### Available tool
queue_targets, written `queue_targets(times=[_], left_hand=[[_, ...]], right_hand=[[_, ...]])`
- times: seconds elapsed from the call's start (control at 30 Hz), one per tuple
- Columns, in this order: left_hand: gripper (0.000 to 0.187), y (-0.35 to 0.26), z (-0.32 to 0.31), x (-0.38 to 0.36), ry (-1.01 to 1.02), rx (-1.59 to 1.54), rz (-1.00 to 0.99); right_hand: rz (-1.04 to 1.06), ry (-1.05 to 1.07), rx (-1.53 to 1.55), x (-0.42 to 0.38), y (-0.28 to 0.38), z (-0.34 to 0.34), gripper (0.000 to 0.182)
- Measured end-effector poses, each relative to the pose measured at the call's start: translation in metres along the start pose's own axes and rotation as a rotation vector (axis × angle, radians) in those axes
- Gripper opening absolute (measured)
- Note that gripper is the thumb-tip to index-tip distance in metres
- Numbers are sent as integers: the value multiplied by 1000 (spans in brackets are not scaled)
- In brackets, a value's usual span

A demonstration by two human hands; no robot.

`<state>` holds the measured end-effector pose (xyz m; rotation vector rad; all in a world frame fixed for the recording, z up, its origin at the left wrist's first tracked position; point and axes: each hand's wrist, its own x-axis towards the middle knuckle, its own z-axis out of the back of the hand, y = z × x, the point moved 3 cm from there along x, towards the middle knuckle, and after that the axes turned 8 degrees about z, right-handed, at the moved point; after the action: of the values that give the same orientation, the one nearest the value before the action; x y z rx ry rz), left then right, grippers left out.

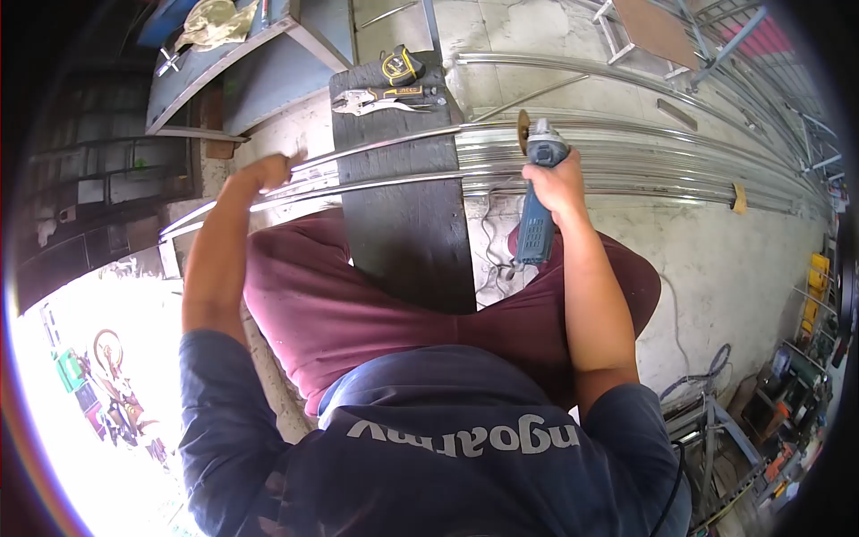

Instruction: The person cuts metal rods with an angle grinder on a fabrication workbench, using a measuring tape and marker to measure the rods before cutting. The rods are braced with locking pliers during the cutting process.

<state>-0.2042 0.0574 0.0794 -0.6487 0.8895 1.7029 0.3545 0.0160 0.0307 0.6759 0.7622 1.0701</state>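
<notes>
My right hand [557,186] is wrapped round a blue angle grinder [536,219], held upright with its brown disc at the top, over long metal rods to the right of the bench. Two shiny metal rods [394,182] lie across the black bench [407,233] between my legs. On the left, my left hand [271,172] is closed at the rods' left part; what its fingers hold is hard to make out. Locking pliers [371,102], an orange and black tool [400,92] and a yellow and black tape measure [402,66] lie at the bench's far end.
Long metal rods [626,170] are spread over the floor on the right. A metal-framed table [268,76] holding a cloth [215,25] stands at the far left. A cable [490,242] runs beside the bench. Shelving with tools [774,403] stands at the right.
</notes>
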Motion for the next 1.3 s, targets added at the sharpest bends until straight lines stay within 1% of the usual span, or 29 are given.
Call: queue_targets(times=[0.03,0.07,0.1,0.13,0.17,0.23,0.27,0.3,0.33,0.37,0.43,0.47,0.5,0.57,0.67,0.7,0.73,0.77,0.8,0.87,0.9,0.97,1.0,1.07,1.1,1.17,1.2,1.27,1.3], left_hand=[[77,1,25,-25,38,44,22],[61,11,57,-65,-299,-154,-45],[58,31,89,-98,-520,-247,-113],[54,63,133,-130,-718,-317,-183],[51,108,181,-166,-909,-367,-245],[44,230,270,-253,-1297,-417,-378],[40,278,292,-300,-1474,-459,-416],[41,272,306,-349,-1574,-722,-468],[42,257,314,-394,-1653,-994,-535],[39,272,311,-411,-1733,-1109,-528],[33,335,271,-370,-1759,-1275,-433],[30,365,249,-333,-1735,-1365,-371],[28,389,224,-287,-1685,-1463,-307],[24,427,170,-172,-1523,-1635,-172],[21,444,86,-3,-1206,-1780,-39],[21,427,62,36,-1066,-1790,-65],[4,301,30,-19,-1220,-1409,417],[5,270,12,3,-1169,-1807,378],[10,248,-6,16,-1086,-2043,372],[20,231,-26,45,-999,-2247,404],[26,252,-43,89,-988,-2326,384],[38,235,-46,82,-963,-1215,651],[42,184,-36,68,-1100,-1006,588],[60,60,-12,20,-1373,-518,537],[66,-8,4,23,-1155,-554,57],[78,-188,13,-66,-1003,-439,-331],[86,-253,20,-86,-952,-486,-566],[67,-325,25,-114,-1375,-620,-279],[63,-334,40,-125,-1264,-745,-225]], right_hand=[[-9,27,81,9,-5,1,67],[-20,53,161,18,-11,2,65],[-98,110,233,19,-7,5,86],[-83,56,278,22,-8,6,74],[-59,23,350,18,6,12,57],[-79,19,478,26,8,19,38],[-89,8,504,26,17,24,34],[-103,-14,529,24,25,32,30],[-67,-23,538,28,26,37,32],[-48,3,577,22,39,45,34],[-17,31,652,0,70,66,36],[142,-46,623,7,62,69,37],[223,-110,587,7,61,78,38],[237,-260,628,-10,67,106,39],[134,-325,751,-38,70,159,41],[146,-350,759,-40,62,172,41],[152,-365,767,-40,53,181,41],[150,-372,777,-38,46,181,42],[156,-349,793,-38,39,181,42],[114,-309,814,-37,28,176,41],[93,-283,823,-38,24,174,40],[42,-240,836,-38,19,171,39],[11,-219,853,-36,16,168,39],[-52,-149,860,-30,12,164,40],[-93,-119,940,-25,10,161,39],[-180,-52,1101,-12,1,150,38],[-202,-3,1163,-7,-3,145,37],[-215,47,1261,-3,-3,141,34],[-225,71,1308,-4,-2,140,32]])
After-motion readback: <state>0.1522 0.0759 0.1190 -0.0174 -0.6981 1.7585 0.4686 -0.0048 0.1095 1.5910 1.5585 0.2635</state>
